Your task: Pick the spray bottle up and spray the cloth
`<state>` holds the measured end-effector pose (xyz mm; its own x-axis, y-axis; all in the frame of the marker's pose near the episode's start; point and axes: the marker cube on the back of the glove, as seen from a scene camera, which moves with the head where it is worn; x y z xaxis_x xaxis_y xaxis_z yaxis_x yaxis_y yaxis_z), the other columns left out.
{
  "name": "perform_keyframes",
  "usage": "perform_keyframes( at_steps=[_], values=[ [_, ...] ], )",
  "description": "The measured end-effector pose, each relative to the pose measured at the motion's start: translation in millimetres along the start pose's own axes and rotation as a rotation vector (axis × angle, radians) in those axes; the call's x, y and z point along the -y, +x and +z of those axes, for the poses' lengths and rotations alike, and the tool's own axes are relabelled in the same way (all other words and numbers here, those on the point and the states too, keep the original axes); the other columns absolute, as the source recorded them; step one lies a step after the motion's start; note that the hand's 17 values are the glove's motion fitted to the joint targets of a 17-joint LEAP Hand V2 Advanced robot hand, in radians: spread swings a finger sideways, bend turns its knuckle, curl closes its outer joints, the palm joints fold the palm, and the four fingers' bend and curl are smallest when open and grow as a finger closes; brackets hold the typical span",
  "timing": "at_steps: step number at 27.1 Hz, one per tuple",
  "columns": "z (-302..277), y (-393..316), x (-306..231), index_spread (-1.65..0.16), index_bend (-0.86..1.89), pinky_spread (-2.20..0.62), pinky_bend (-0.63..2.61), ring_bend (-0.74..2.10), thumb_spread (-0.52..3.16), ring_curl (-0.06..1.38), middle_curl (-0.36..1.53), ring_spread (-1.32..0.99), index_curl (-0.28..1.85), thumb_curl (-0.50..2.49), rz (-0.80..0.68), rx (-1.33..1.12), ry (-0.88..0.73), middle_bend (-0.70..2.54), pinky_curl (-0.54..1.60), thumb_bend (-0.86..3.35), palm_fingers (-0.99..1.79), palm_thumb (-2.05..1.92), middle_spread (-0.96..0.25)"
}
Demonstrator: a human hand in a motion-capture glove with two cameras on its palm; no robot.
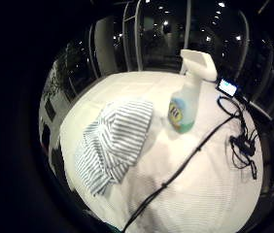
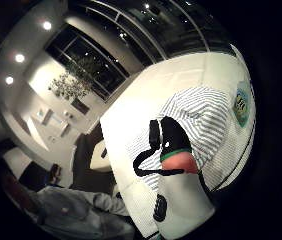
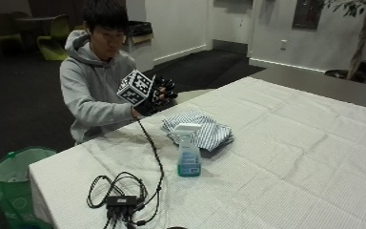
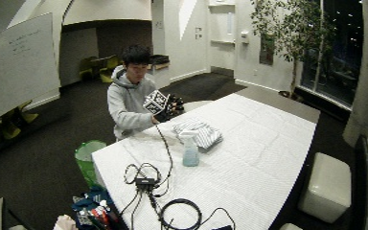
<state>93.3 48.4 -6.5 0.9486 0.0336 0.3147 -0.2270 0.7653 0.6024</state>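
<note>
**Gloved hand raised above the table edge, bottle and cloth lying untouched**

The right hand, in its black glove, is being held up in the air in front of the person's chest, near the table edge. Its fingers are being kept spread and relaxed, and nothing is being gripped.

The spray bottle is standing upright on the table, just beside the cloth. It is made of clear plastic with pale blue liquid inside, a white trigger head and a coloured label. The cloth is soft and crumpled, with thin blue and white stripes, and is lying in a loose folded heap.

The table is being covered by a white fabric with a fine ribbed texture and fold lines. A green bin is standing on the dark floor beside it, and a leafy plant is growing near the dark windows.
</note>
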Motion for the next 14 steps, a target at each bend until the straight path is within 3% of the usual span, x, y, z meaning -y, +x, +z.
perform_keyframes(
  at_steps=[14],
  values=[
    [-9.3, 61.6, 4.5, -0.31, 0.09, 0.21, 0.53, 0.31, 1.00, 0.21, 0.29, 0.01, 0.14, 0.41, 0.208, 0.166, 0.106, 0.20, 0.32, -0.02, -0.07, 0.77, 0.00]
  ],
)
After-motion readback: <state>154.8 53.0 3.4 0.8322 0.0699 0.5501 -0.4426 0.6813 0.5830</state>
